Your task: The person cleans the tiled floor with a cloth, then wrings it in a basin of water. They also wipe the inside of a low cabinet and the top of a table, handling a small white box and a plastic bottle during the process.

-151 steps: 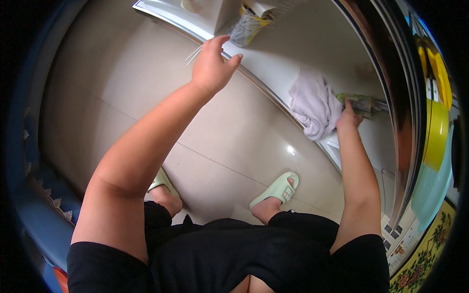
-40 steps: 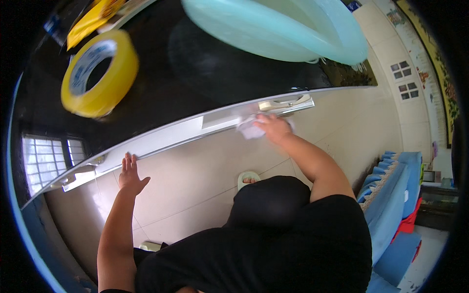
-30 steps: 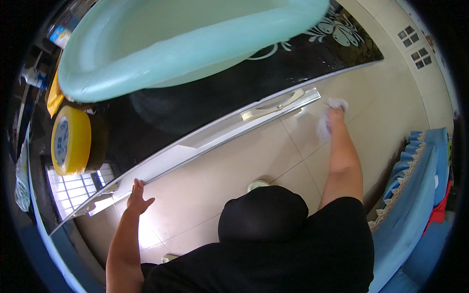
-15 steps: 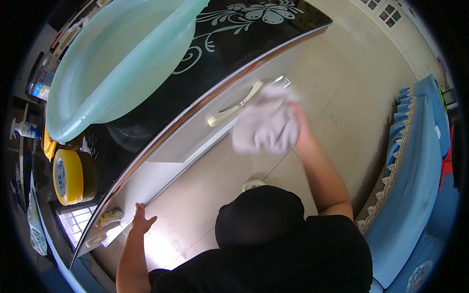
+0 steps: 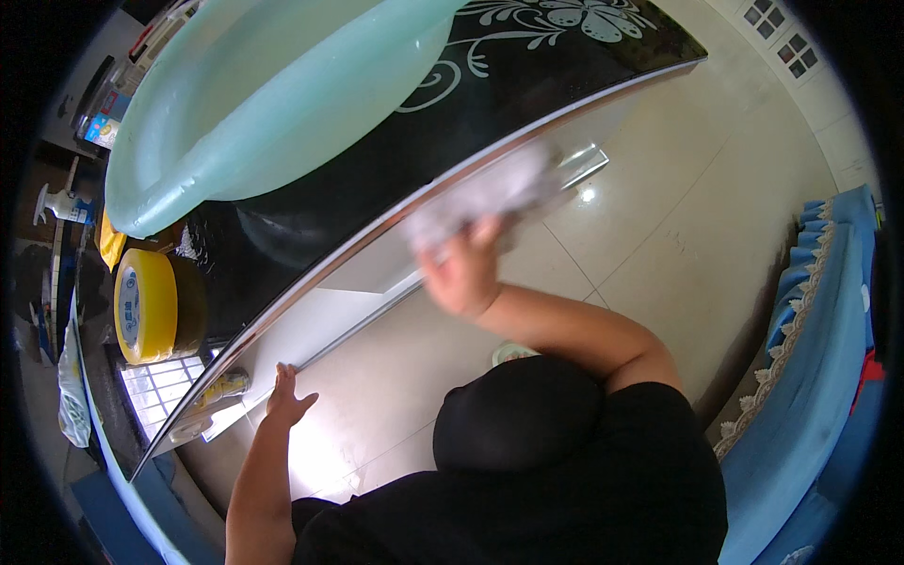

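Observation:
My right hand (image 5: 463,268) grips a pale whitish cloth (image 5: 490,193), blurred by motion, and holds it over the white drawer front (image 5: 372,266) below the tabletop. The cloth and hand hide the drawer's cream handle. My left hand (image 5: 285,395) has its thumb and fingers apart and holds nothing. Its fingertips are at the lower edge of the white cabinet front, seemingly resting on it. Above the drawer runs a glossy black tabletop (image 5: 527,89) with a white floral pattern.
A large pale green basin (image 5: 367,104) stands on the tabletop. Left of it are a yellow tape roll (image 5: 151,306) and a white spray bottle (image 5: 64,204). A blue sofa (image 5: 810,395) with lace trim lines the right side, across the tiled floor (image 5: 659,217).
My right hand has swung left with the cloth, from beside the handle to across the drawer front. My left hand stays at the cabinet edge. The whole view has shifted slightly.

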Available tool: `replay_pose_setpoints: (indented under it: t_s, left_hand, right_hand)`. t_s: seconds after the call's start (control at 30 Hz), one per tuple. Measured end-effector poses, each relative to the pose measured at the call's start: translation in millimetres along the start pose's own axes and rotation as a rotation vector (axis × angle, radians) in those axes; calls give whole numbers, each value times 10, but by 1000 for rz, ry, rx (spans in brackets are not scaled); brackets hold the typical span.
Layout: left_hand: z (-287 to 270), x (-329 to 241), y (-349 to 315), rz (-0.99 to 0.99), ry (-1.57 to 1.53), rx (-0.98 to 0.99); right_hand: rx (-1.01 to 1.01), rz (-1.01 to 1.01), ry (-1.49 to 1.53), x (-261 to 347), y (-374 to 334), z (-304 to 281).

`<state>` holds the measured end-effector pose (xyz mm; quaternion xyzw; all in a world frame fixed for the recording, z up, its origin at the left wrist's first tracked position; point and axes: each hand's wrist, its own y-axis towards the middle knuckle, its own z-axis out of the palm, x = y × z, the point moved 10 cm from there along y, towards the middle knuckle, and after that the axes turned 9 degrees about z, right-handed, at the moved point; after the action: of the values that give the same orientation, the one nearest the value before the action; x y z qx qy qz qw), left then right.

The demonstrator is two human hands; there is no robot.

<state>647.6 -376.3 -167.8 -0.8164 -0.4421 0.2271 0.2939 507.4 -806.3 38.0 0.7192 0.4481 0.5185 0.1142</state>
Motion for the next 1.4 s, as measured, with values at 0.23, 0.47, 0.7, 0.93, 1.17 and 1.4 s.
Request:
replay_pose_setpoints:
  t_s: [0.23, 0.47, 0.7, 0.93, 1.17, 1.4]
  left_hand:
    - [-19, -55, 12, -11, -4, -16]
    - [192, 265, -123, -213, -153, 109]
    - [20, 53, -93, -24, 24, -43]
    - [8, 31, -19, 8, 42, -12]
    - [4, 1, 33, -3, 68, 60]
    - [29, 66, 10, 4, 52, 48]
  right_hand:
    - [683, -444, 442, 779, -350, 378]
    - [-230, -896, 299, 1771, 61, -379]
    - [-365, -825, 55, 1178, 364, -560]
    - [-445, -122, 111, -1129, 1632, -1949]
    - [-864, 562, 443, -2177, 2173, -3199]
    - [-102, 726, -23, -2434, 3710, -2158]
